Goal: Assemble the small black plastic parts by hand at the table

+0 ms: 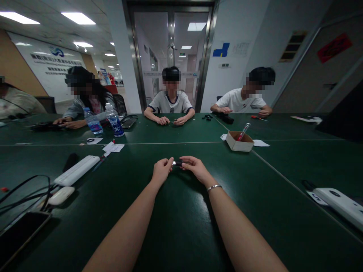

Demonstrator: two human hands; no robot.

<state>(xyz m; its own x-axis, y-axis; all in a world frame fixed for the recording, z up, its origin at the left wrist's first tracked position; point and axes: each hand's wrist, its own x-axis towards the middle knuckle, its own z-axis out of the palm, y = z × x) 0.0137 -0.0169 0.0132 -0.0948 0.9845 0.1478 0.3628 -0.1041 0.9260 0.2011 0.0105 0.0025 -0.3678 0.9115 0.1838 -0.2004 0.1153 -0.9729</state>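
Note:
Over the middle of the dark green table (181, 219), both my hands meet at a small black cylinder with a silver band (177, 163). It lies roughly level, and its exact kind is too small to tell. My left hand (162, 170) pinches the silver end between thumb and fingers. The black end is in my right hand (196, 168), whose fingers curve over it from the right and partly hide it. A silver bracelet (214, 187) circles my right wrist.
Beyond my hands stands a small open box (239, 142) with a red-and-clear tube (244, 132) in it. Two plastic bottles (115, 121) are at the back left. A white power strip (78, 170), cables and a phone (24, 236) lie left. Several people sit across the table.

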